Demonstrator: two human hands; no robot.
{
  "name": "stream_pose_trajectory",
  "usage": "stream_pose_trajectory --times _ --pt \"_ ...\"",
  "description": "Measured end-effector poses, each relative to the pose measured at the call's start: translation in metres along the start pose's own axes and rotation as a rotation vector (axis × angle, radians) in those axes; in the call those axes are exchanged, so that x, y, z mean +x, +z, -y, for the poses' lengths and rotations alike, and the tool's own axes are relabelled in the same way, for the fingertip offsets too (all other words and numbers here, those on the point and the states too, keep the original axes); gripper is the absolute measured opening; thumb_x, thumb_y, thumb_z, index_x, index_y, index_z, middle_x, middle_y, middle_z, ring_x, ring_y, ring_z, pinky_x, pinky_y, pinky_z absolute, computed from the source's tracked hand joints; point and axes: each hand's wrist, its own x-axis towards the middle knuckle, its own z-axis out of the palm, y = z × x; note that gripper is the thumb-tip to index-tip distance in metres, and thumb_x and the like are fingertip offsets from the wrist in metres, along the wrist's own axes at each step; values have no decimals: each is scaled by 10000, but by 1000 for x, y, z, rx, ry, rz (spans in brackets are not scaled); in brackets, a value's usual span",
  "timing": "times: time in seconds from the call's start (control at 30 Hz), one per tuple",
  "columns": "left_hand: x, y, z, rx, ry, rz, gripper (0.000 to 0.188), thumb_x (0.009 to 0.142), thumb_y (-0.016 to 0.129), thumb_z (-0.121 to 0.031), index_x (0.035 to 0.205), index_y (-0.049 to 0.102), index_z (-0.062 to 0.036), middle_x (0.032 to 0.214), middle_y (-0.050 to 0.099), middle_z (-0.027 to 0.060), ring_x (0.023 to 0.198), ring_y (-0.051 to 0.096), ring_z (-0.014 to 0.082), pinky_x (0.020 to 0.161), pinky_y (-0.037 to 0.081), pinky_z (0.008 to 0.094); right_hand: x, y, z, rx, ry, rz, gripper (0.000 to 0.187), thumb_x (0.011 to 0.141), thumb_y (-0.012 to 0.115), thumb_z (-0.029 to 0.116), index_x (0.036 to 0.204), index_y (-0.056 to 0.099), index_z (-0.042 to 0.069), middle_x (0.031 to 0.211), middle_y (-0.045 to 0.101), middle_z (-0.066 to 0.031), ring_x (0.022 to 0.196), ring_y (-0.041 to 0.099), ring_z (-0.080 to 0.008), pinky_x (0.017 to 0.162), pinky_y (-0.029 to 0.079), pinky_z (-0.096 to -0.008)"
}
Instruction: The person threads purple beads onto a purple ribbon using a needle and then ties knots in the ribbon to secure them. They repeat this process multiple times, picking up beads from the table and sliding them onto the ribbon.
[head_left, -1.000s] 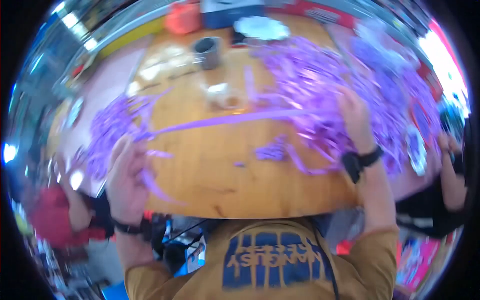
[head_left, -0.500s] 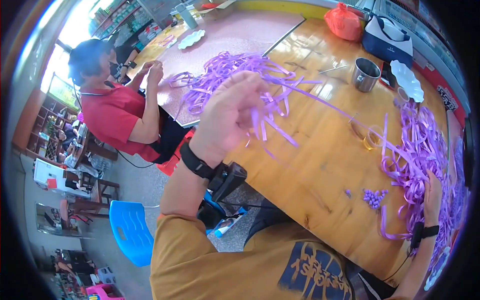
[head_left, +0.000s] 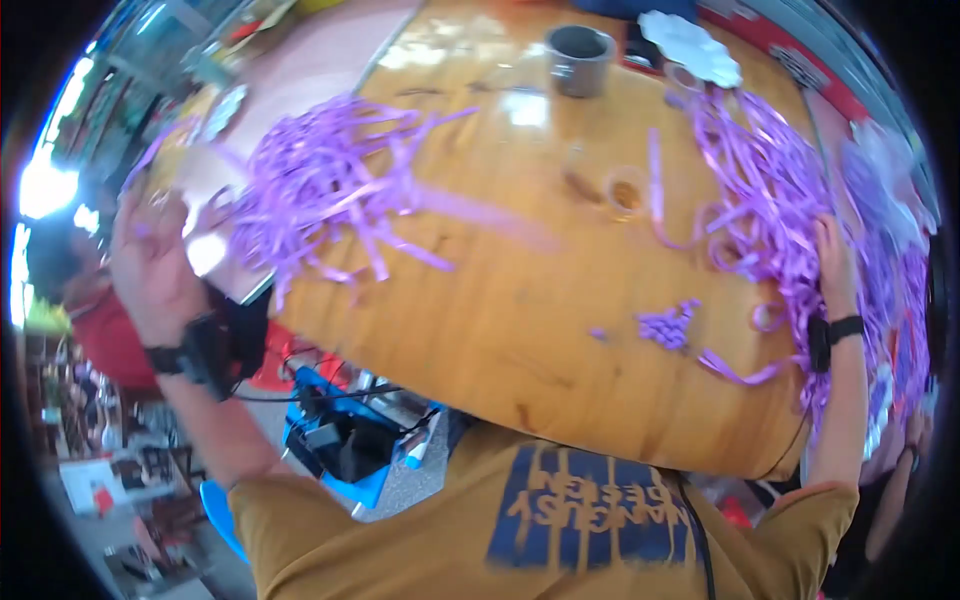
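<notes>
At the far left my left hand (head_left: 155, 262) is raised with its fingers bent together, blurred by motion. A purple ribbon (head_left: 152, 152) shows at its fingertips. Just right of it lies a loose heap of purple ribbons (head_left: 325, 180), with one blurred strand trailing right across the wood. On the right, my right hand (head_left: 836, 268) grips the edge of a second bundle of purple ribbons (head_left: 765, 170); some of its fingers are hidden. Several small purple pieces (head_left: 668, 326) sit in a cluster on the wooden table (head_left: 470, 320), left of this bundle.
A metal mug (head_left: 580, 62), a white scalloped dish (head_left: 690, 48) and a small cup with amber contents (head_left: 626, 196) stand on the table. A person in red (head_left: 115, 335) is close to my left hand. More ribbons and clear plastic (head_left: 885, 180) lie at the right edge.
My left hand has moved left, away from the middle of the table, drawing the ribbon out of the right bundle. My right hand stays at that bundle. The view has turned.
</notes>
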Motion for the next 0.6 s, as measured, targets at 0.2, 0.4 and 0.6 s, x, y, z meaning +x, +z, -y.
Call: stream_pose_trajectory --times 0.2,0.4,0.6 --pt "27 18 17 33 14 222 228 903 479 -95 1104 514 8 970 554 50 557 430 54 528 395 168 19 -21 -9 19 77 -11 367 894 497 266 1124 496 -20 1027 572 -187 964 544 -317 847 401 -357" --pt "52 36 27 -8 -460 491 223 869 530 -243 947 599 -46 644 458 -37 488 402 31 413 304 187 -6 -35 24 325 319 68 498 882 525 259 1276 389 -14 1260 431 -154 1158 415 -250 989 302 -341" --pt "24 39 58 560 -23 516 318 875 496 -261 1002 615 6 836 599 41 809 553 138 746 414 271 -41 -70 99 38 8 50 529 862 518 186 1319 333 -6 1343 353 -171 1265 312 -283 1059 209 -354"
